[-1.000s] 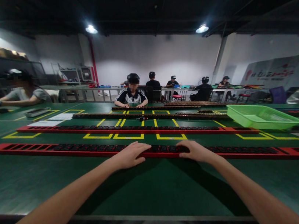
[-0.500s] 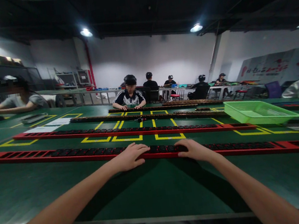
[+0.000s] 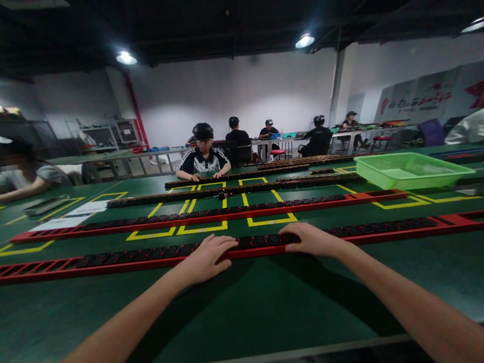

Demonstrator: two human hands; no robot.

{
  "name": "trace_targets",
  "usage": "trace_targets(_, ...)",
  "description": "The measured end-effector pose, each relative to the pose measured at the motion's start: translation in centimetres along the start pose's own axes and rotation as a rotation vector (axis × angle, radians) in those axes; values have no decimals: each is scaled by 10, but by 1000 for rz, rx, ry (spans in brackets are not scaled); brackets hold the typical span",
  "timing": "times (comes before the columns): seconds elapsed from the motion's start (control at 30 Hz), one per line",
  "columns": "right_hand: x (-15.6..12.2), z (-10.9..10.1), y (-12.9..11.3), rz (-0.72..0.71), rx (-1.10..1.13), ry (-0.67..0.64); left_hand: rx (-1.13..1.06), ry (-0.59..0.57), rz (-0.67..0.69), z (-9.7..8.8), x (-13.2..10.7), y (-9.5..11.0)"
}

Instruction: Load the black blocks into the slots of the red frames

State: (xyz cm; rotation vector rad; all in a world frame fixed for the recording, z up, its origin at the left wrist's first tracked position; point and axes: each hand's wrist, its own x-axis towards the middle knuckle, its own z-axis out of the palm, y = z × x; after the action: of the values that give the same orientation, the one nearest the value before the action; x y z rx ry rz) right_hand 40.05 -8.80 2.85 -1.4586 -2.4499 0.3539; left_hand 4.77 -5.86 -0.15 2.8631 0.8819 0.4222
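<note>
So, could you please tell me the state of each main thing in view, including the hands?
Near red strip: flat on the green table, holding black pieces, slots at its left end open.
Left hand: on the near red strip, grip unclear.
Right hand: likewise.
Far red strip: flat, holding black pieces.
Green basket: upright, open-topped.
White papers: flat.
Ceiling lamps: lit.

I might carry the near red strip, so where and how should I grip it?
Probably grip the near red strip by its long edges, toward both ends, from the near side: left hand leftward, right hand rightward. It lies flat, long and narrow, with black pieces along its middle.
</note>
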Motion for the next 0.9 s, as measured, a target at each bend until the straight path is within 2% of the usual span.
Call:
trace_targets(0.23, 1, 2, 1, -50, -24, 17, 34, -3, -16, -2, 1, 3)
trace_targets(0.43, 2, 3, 2, -25, -8, 30, 86, 24, -21, 1, 2, 5)
trace_targets(0.63, 2, 7, 5, -29, 10, 55, 191, 71, -57, -2, 19, 21)
trace_targets(0.73, 3, 8, 6, -34, 17, 55, 206, 125, -97, 3, 30, 30)
trace_targets(0.8, 3, 7, 5, -41, 14, 52, 175, 141, -54, 9, 34, 34)
trace_targets(0.9, 3, 7, 4, -40, -2, 45, 125, 107, 42, 17, 33, 33)
